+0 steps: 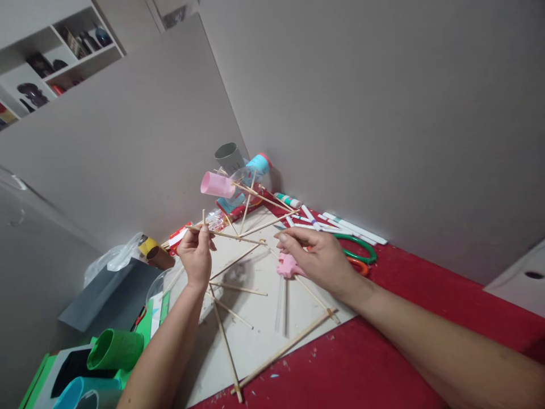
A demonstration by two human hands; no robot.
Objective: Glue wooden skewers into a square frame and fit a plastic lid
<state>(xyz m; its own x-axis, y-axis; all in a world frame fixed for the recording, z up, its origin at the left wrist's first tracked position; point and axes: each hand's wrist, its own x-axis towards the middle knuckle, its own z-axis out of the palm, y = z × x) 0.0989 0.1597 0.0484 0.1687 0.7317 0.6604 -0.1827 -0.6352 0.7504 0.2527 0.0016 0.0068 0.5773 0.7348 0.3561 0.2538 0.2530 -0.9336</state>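
My left hand (198, 255) pinches a thin wooden stick (236, 236) near its left end, where another short stick crosses it. The stick's right end meets the corner of a frame of joined wooden sticks (223, 338). Close to that corner is my right hand (319, 255), its thumb and fingers pressed together; whatever they hold is too small to make out. Just below the right hand, on a white board (255, 352), lies a pink tool that looks like a glue gun (286, 265), with a clear rod (279, 304) at its near end.
Behind stands another stick structure (249, 196) with a pink paper tube (217, 185). White-barrelled markers (357, 227) and green-handled scissors (360, 250) lie on the red tabletop (409, 289) at right. Green (117, 349) and blue (89, 392) tubes are at left. Grey walls rise behind.
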